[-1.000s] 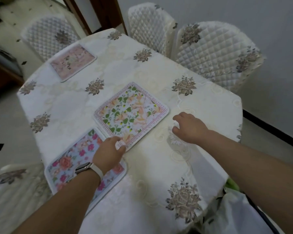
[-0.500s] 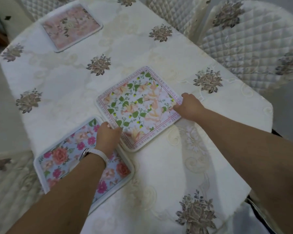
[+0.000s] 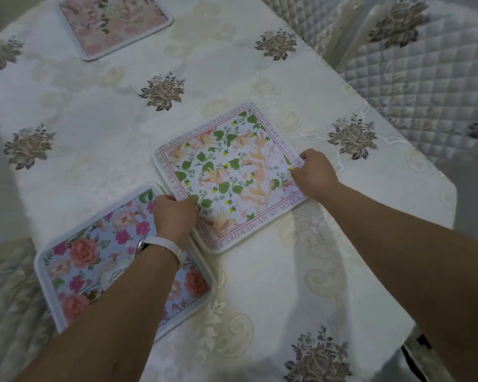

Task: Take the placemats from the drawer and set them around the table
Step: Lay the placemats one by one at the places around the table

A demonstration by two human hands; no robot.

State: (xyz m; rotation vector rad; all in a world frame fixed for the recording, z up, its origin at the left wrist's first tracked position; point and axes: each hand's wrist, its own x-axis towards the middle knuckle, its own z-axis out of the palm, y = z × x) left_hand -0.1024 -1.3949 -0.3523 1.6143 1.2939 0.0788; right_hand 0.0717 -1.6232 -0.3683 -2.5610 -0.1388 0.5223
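- Head view: the leaf placemat (image 3: 232, 172), printed with green leaves, peach flowers and a pink border of lettering, lies flat near the middle of the surface (image 3: 100, 125), turned corner-on to the person.
- The left hand (image 3: 174, 216) is curled over the mat's near-left edge and grips it. Its fingertips are tucked under the hand and cannot be seen.
- The right hand (image 3: 315, 175) pinches the mat's right corner, thumb on top and fingers bent at the rim. Part of the border lettering is hidden beneath it.
- A white-strapped watch (image 3: 156, 244) sits on the left wrist.
- The rose placemat (image 3: 91, 257), pale blue with pink and coral flowers, lies at the near-left edge of the surface. The left forearm crosses it and hides a broad strip.
- Where the two mats meet is covered by the left hand, so I cannot tell whether they touch or overlap.
- The pink placemat (image 3: 113, 26) lies at the far side, well apart from the others. Its top is cut off by the frame and its pattern is blurred.
- A cream tablecloth with grey-brown embroidered roses covers the surface.
- Quilted chairs (image 3: 425, 78) stand at the right side, only partly in frame.
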